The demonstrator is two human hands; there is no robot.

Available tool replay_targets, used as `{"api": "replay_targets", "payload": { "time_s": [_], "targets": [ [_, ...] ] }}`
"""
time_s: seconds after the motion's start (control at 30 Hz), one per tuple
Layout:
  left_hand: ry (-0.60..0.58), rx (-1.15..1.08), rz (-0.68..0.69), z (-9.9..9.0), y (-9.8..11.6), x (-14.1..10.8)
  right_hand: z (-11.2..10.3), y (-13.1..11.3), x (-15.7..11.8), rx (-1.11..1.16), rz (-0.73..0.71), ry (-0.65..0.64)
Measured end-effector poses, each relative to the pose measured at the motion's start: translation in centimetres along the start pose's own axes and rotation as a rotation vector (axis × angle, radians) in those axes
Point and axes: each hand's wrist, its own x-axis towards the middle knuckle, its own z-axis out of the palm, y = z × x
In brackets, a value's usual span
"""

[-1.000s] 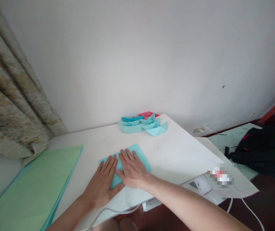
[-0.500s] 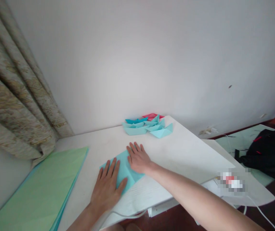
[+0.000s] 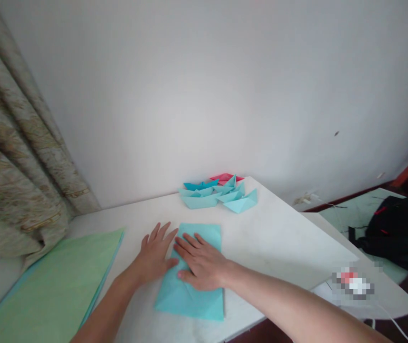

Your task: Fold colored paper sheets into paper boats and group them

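A light blue sheet of paper (image 3: pixel 204 302) with creases lies flat on the white table, its long side running away from me. My right hand (image 3: pixel 202 262) rests palm down on its middle, fingers spread and pointing to the upper left. At the paper's left edge is my left hand (image 3: pixel 155 255), fingers apart and holding nothing, its thumb at the edge of the sheet. Part of the paper is hidden under the right hand.
Several folded paper boats (image 3: pixel 239 201) in light blue, darker blue and pink stand at the table's back. A stack of green and blue paper (image 3: pixel 54 281) lies left, by a patterned curtain (image 3: pixel 21 143). A black bag (image 3: pixel 400 233) is at far right, beyond the table's slanting edge.
The paper has turned from a slanted position to nearly straight and shows more of its length. My right hand has moved down onto its middle; my left has shifted to its left edge.
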Motion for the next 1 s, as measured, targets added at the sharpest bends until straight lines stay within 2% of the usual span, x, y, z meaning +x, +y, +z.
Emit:
{"api": "replay_targets", "payload": {
  "time_s": [0.07,0.13,0.23,0.37,0.5,0.67,0.87,1.0],
  "targets": [
    [-0.141,-0.066,0.071,0.6,-2.0,0.8,-0.6,0.6,0.2,0.007,-0.030,-0.027],
    [-0.176,-0.094,0.058,1.1,-3.3,0.9,-1.0,1.1,0.5,0.008,-0.047,-0.025],
    [-0.173,-0.117,0.083,1.5,-4.2,0.4,-1.1,1.8,1.2,-0.001,-0.046,-0.016],
    [-0.170,-0.127,0.099,1.5,-4.3,0.0,-0.8,2.5,2.6,-0.026,0.022,0.015],
    [-0.186,-0.136,0.094,1.5,-4.4,0.1,-0.3,2.1,3.5,-0.054,0.044,0.066],
    [-0.263,-0.151,0.125,0.9,-4.1,-0.2,-0.3,1.5,3.7,-0.051,0.012,0.014],
    [-0.264,-0.212,0.261,1.0,-3.2,-0.6,-1.1,0.8,3.5,-0.028,0.006,0.046],
    [-0.267,-0.241,0.304,1.2,-3.2,-0.6,-1.5,1.4,3.5,-0.006,0.014,0.041]
  ]
}}
